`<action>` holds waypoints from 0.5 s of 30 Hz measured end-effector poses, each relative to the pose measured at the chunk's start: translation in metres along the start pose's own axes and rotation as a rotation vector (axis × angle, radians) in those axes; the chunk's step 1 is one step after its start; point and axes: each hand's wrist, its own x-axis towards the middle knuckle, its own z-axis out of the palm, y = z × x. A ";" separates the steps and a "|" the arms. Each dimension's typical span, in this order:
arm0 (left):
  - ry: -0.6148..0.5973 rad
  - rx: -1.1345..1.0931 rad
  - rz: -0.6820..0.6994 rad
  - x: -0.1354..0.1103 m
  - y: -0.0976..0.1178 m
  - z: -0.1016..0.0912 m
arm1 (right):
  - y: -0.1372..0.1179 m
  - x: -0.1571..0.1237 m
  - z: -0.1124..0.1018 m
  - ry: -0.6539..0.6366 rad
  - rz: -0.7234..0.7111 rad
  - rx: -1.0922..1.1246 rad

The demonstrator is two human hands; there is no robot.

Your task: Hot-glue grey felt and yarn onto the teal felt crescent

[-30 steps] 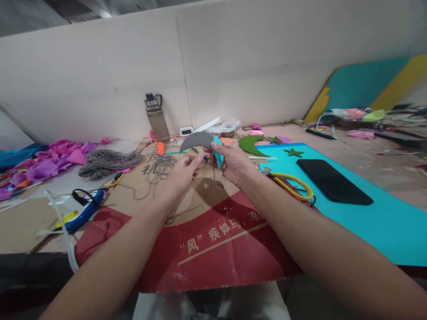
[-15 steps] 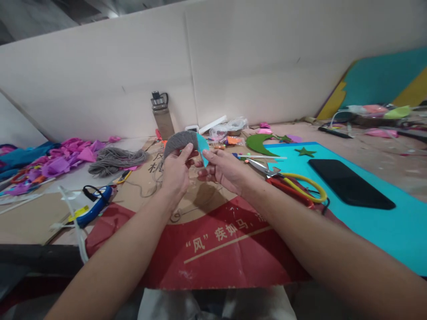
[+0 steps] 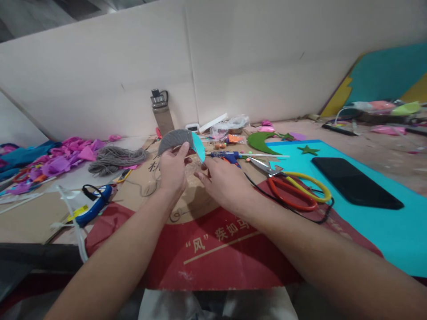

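Observation:
My left hand [image 3: 175, 171] is closed around a crescent [image 3: 175, 138] wrapped mostly in grey yarn, its bare turquoise tip [image 3: 199, 147] pointing right and down. Beside that tip is my right hand [image 3: 228, 184], back upward and fingers curled; what they hold, if anything, is hidden. A thin strand of grey yarn runs over the cardboard from a loose skein [image 3: 116, 160] toward my left hand. Right of my hands lie a blue glue gun [image 3: 230, 155] with a white stick in it and scissors [image 3: 293, 191] with red and yellow handles.
Red-and-brown cardboard [image 3: 207, 266] lies under my hands. To the right, a black phone [image 3: 356, 182] rests on a turquoise sheet [image 3: 383, 235] near a green star [image 3: 308, 150] and green crescent [image 3: 260, 142]. A bottle [image 3: 162, 115] stands by the wall; a blue-and-white device [image 3: 96, 204] sits left.
My right hand has turned its back upward and drawn slightly away from the turquoise tip. The wrapped crescent has shifted a little left in my left hand.

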 end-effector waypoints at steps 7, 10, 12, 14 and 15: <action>-0.019 -0.127 -0.107 -0.002 0.008 0.001 | 0.007 0.005 -0.006 0.118 -0.051 0.062; -0.035 -0.121 -0.130 -0.002 0.009 -0.001 | 0.009 0.005 -0.006 0.157 -0.117 0.096; -0.044 -0.114 -0.138 -0.001 0.010 -0.002 | 0.010 0.005 -0.006 0.182 -0.139 0.115; -0.055 -0.113 -0.149 0.000 0.010 -0.002 | 0.011 0.006 -0.006 0.211 -0.137 0.141; -0.062 -0.116 -0.153 0.001 0.010 -0.003 | 0.012 0.007 -0.007 0.226 -0.132 0.155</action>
